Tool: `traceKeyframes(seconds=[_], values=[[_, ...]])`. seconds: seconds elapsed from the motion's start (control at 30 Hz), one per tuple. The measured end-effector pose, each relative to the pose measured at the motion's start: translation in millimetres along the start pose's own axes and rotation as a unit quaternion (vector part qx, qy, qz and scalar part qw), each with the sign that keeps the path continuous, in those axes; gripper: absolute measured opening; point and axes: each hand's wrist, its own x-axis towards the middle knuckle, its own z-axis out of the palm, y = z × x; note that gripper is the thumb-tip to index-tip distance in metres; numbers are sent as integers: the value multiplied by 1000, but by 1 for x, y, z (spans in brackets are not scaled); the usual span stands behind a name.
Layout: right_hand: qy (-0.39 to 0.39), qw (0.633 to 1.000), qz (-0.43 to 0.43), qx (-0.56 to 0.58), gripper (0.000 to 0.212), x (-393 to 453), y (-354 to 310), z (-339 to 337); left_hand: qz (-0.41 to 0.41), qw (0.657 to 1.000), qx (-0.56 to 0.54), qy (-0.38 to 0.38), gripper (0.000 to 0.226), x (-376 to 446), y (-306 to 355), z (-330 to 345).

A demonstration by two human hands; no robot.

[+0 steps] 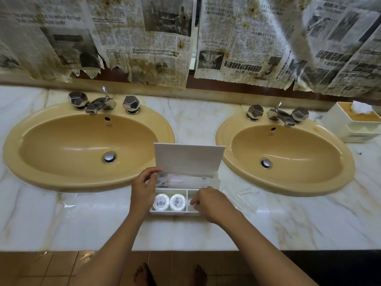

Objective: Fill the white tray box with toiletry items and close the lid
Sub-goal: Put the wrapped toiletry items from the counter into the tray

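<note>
The white tray box (175, 212) sits on the marble counter between two sinks, its lid (188, 159) standing upright at the back. Two round white wrapped soaps (169, 201) lie side by side in the front left compartment. Clear plastic-wrapped items (185, 180) fill the long back compartment. My left hand (144, 187) rests at the box's left end, fingers pinching the wrapped items near the lid's lower corner. My right hand (208, 203) covers the front right compartment, fingers curled down into it; what it holds is hidden.
Yellow sinks lie to the left (41, 172) and right (340, 178) of the box, each with chrome taps. A white tissue box (342, 120) stands at the far right. Clear plastic wrappers (241, 195) lie right of the box. Newspaper covers the wall.
</note>
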Motion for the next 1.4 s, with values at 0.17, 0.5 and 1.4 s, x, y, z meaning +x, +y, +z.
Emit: traceKeyframes(seconds=[0.17, 0.5, 1.4], values=[[55, 997, -16, 45, 26, -7, 5, -24, -1, 1000, 2, -2, 32, -1, 1, 0], [267, 939, 152, 157, 29, -1, 87, -37, 2, 1000, 14, -2, 33, -2, 5, 1], [287, 938, 66, 183, 13, -13, 50, -68, -2, 1000, 10, 3, 31, -1, 1, 1]])
